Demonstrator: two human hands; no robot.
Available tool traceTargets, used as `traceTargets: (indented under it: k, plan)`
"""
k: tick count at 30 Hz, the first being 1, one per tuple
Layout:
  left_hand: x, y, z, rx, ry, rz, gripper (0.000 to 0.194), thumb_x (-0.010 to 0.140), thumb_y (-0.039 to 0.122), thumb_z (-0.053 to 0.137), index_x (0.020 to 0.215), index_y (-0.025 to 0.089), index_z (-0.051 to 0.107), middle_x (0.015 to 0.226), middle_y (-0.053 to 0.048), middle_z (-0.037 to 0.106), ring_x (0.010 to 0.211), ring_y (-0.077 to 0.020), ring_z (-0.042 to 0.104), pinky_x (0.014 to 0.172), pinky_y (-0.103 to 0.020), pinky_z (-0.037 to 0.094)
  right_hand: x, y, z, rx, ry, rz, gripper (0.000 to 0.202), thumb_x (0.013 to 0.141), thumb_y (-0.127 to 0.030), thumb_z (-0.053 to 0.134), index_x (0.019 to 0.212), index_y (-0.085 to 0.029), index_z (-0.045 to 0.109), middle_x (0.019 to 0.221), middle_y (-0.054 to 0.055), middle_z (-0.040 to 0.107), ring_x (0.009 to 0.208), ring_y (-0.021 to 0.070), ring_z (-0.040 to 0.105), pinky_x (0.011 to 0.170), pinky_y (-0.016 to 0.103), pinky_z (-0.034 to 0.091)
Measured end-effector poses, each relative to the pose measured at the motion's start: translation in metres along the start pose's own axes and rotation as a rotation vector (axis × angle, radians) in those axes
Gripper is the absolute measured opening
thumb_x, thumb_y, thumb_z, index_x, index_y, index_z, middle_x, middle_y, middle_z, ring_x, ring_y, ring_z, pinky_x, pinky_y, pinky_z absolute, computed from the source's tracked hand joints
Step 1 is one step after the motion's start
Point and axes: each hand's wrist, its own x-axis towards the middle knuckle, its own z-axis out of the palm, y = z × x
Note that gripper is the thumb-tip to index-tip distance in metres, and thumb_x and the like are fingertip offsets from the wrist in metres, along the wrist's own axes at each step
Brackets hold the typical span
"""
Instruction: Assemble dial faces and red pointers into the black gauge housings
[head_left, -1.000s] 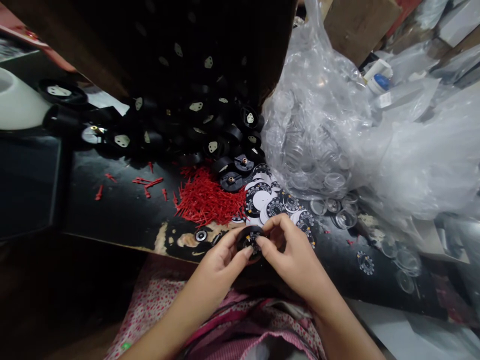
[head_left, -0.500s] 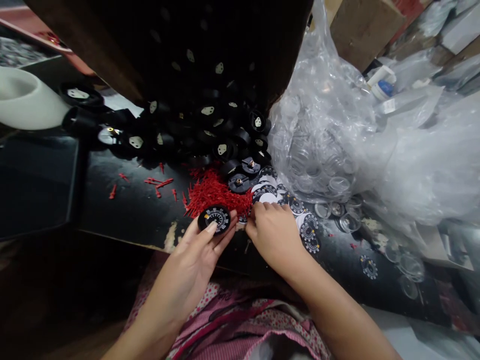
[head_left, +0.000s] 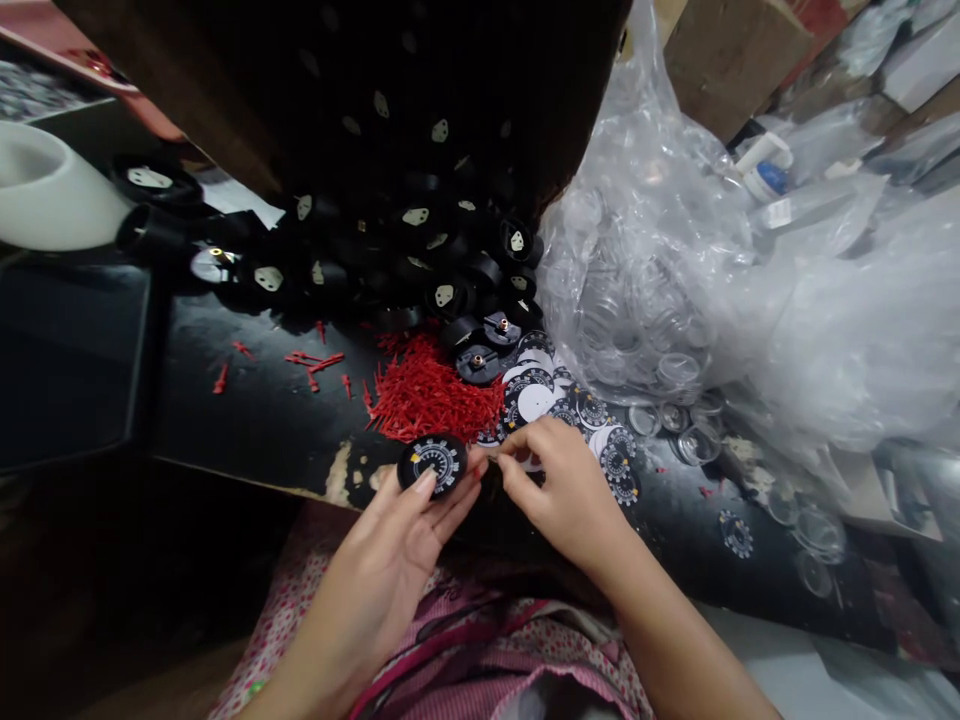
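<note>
My left hand (head_left: 409, 525) grips a round black gauge (head_left: 433, 466) with a numbered dial and a yellow mark, its thumb lying across the dial's face. Close beside its fingertips, my right hand (head_left: 555, 475) has thumb and forefinger pinched together; what they hold, if anything, is too small to make out. Just beyond both hands lies a heap of small red pointers (head_left: 431, 390). To the right of the heap, printed dial discs (head_left: 536, 403) overlap in a loose pile, some white side up.
Black gauge housings (head_left: 478, 364) fill the back, spilling from a dark box (head_left: 450, 60). A clear plastic bag (head_left: 637, 290) of transparent covers stands right. A black tray (head_left: 71, 360) and a white cup-like container (head_left: 56, 190) are left. Loose clear covers (head_left: 821, 530) lie far right.
My right hand has drawn back from the edge of the dial discs and pointers towards my left fingertips, its fingers now pinched. The gauge in my left hand has dipped slightly nearer to me.
</note>
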Motion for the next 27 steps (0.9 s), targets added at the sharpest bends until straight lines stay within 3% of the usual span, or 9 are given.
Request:
traceTargets:
  k: [4, 10, 16, 20, 23, 27]
  plan:
    - [-0.002, -0.009, -0.004, 0.097, -0.045, 0.141, 0.023, 0.085, 0.030, 0.070, 0.107, 0.024, 0.070, 0.116, -0.006, 0.075, 0.122, -0.0266, 0.062, 0.108, -0.040, 0.047, 0.001, -0.002, 0.002, 0.122, -0.092, 0.064, 0.011, 0.088, -0.024, 0.063, 0.077, -0.019, 0.062, 0.072, -0.001, 0.064, 0.066, 0.0127, 0.055, 0.065, 0.026, 0.039]
    - [-0.006, -0.016, -0.008, 0.239, -0.087, 0.157, 0.028, 0.089, 0.034, 0.066, 0.116, 0.030, 0.066, 0.125, -0.003, 0.070, 0.130, -0.0254, 0.055, 0.111, -0.036, 0.043, -0.008, -0.003, 0.001, 0.165, -0.044, 0.146, 0.010, 0.088, -0.017, 0.060, 0.078, -0.020, 0.060, 0.074, -0.001, 0.066, 0.066, 0.0126, 0.057, 0.064, 0.026, 0.040]
    - [-0.008, -0.017, -0.010, 0.297, -0.010, 0.201, 0.037, 0.084, 0.032, 0.071, 0.120, 0.027, 0.067, 0.126, -0.005, 0.070, 0.130, -0.0302, 0.054, 0.112, -0.042, 0.042, -0.016, -0.002, -0.001, -0.053, 0.081, -0.072, 0.008, 0.093, -0.020, 0.061, 0.099, -0.021, 0.065, 0.096, 0.004, 0.071, 0.086, 0.0200, 0.060, 0.080, 0.035, 0.038]
    - [-0.008, -0.011, -0.006, 0.181, -0.067, 0.144, 0.033, 0.085, 0.031, 0.070, 0.117, 0.026, 0.067, 0.118, -0.005, 0.074, 0.125, -0.0281, 0.059, 0.108, -0.040, 0.046, -0.018, -0.001, -0.003, -0.151, 0.102, -0.140, 0.013, 0.097, -0.024, 0.056, 0.090, -0.019, 0.065, 0.086, 0.005, 0.069, 0.082, 0.0210, 0.057, 0.076, 0.036, 0.036]
    - [-0.004, -0.006, -0.004, 0.150, -0.092, 0.157, 0.039, 0.088, 0.032, 0.067, 0.126, 0.030, 0.060, 0.114, -0.004, 0.075, 0.118, -0.0241, 0.064, 0.107, -0.037, 0.046, -0.020, -0.003, -0.006, -0.025, 0.113, -0.135, 0.015, 0.097, -0.025, 0.056, 0.085, -0.019, 0.063, 0.082, 0.004, 0.067, 0.079, 0.0188, 0.057, 0.075, 0.034, 0.038]
    - [0.004, -0.006, 0.001, 0.334, -0.090, 0.192, 0.041, 0.087, 0.034, 0.068, 0.128, 0.034, 0.059, 0.121, -0.001, 0.072, 0.122, -0.0238, 0.061, 0.105, -0.033, 0.046, -0.020, -0.009, -0.009, 0.176, 0.082, -0.079, 0.011, 0.096, -0.023, 0.057, 0.086, -0.022, 0.062, 0.084, 0.000, 0.066, 0.080, 0.0165, 0.058, 0.078, 0.032, 0.040]
